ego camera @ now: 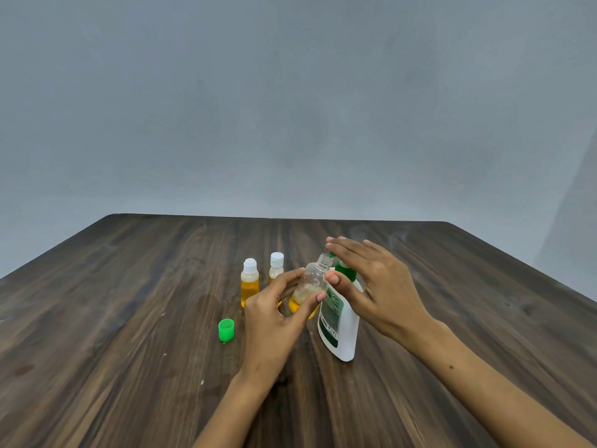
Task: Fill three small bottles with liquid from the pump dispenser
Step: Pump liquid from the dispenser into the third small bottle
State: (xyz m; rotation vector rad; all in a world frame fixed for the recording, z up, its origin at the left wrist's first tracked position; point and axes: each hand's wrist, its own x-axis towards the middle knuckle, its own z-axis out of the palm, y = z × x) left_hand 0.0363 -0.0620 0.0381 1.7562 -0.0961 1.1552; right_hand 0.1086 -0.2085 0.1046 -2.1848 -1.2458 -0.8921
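Our left hand [274, 313] fingers clamp the uncapped small bottle [310, 287], tilted under the nozzle. Our right hand [371, 282] fingers lie straight, together, pressing the pump dispenser [339, 321].

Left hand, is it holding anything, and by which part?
The left hand grips the uncapped small bottle by its lower body, tilted toward the pump dispenser.

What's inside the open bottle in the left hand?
The open bottle holds yellow liquid low down, foam above, then empty space. The left hand grips it, its fingers covering part of the liquid.
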